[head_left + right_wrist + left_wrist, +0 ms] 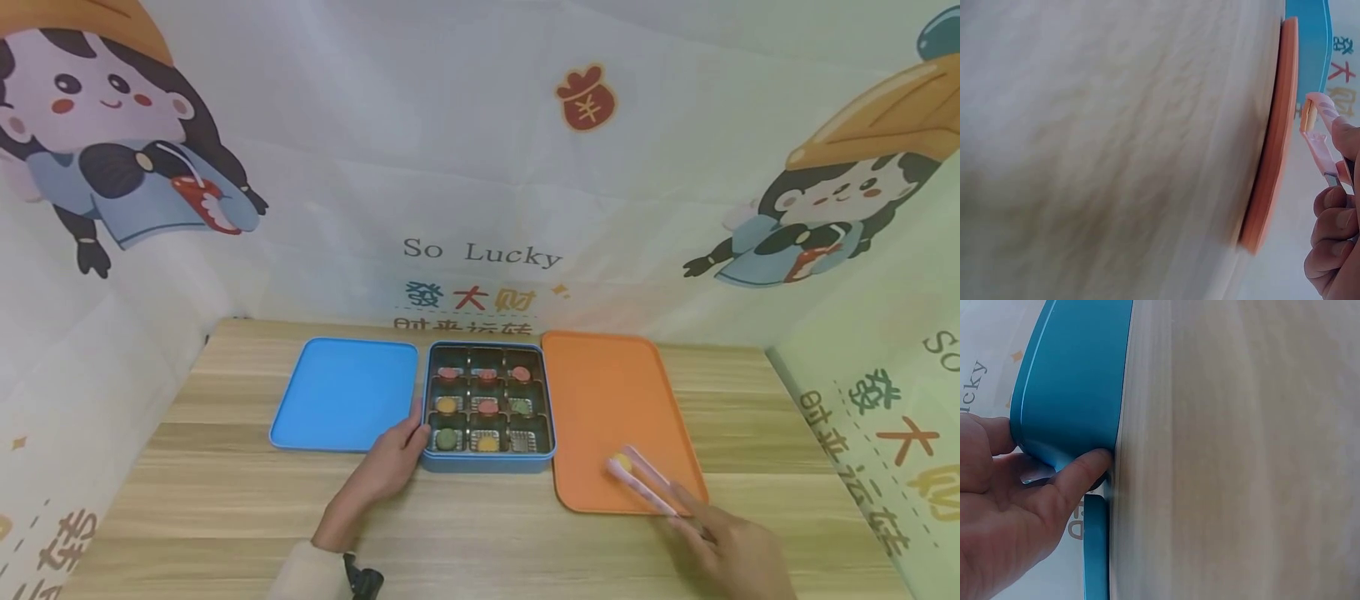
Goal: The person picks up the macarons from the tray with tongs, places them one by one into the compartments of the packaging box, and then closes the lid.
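Note:
A blue tin (487, 465) with a dark divided insert stands at the table's middle. Its compartments hold small round cookies in red, pink, yellow and green; the front right one shows only a ridged clear liner (522, 442). My left hand (392, 458) holds the tin's front left corner, with fingers at the rim and low on the wall in the left wrist view. My right hand (731, 542) grips pink tongs (651, 492). Between the tong tips sits a yellow round cookie (1309, 117), layered at its edge, over the front part of an orange tray (607, 400).
A flat blue lid (345, 396) lies left of the tin. The orange tray adjoins the tin's right side. Behind the wooden table (480, 533) hangs a printed cloth (480, 167), which also covers both sides.

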